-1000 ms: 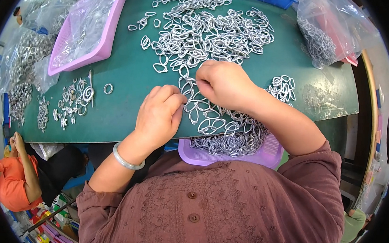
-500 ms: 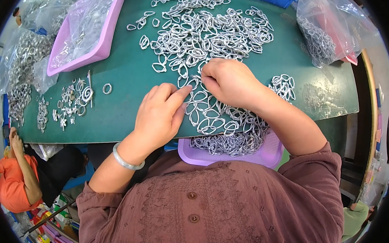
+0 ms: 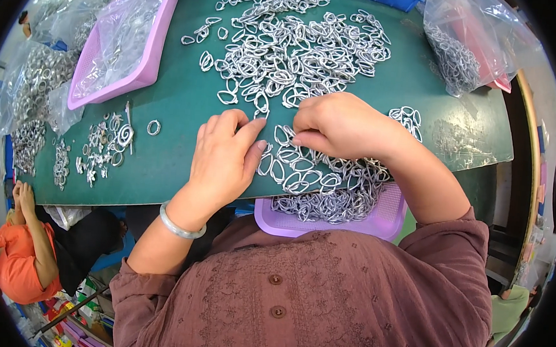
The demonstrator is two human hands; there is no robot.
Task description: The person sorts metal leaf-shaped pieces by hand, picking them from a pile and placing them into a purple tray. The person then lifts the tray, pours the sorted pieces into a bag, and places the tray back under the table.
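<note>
A large pile of silver metal rings (image 3: 292,47), mostly pointed ovals, lies on the green tabletop. Closer to me, a flat scatter of the same oval rings (image 3: 297,174) reaches the table edge. My left hand (image 3: 222,154), with a pale bangle on its wrist, rests left of this scatter. Its index finger and thumb are apart, the fingertip close to a ring at the pile's lower end. My right hand (image 3: 344,127) is over the scatter's upper part, fingers curled and thumb pressed in. Whatever its fingertips hold is hidden; loose rings lie beside the thumb.
Below the table edge a purple basket (image 3: 389,228) holds more rings. Small metal pieces (image 3: 105,144) lie at left, near a pink basket (image 3: 151,64) with plastic bags. A bag of metal parts (image 3: 450,57) stands far right. A person in orange (image 3: 27,260) sits at left.
My right hand has come toward me and slightly right. My left hand has shifted a little left. Rings between my hands have moved nearer, baring green table between pile and scatter.
</note>
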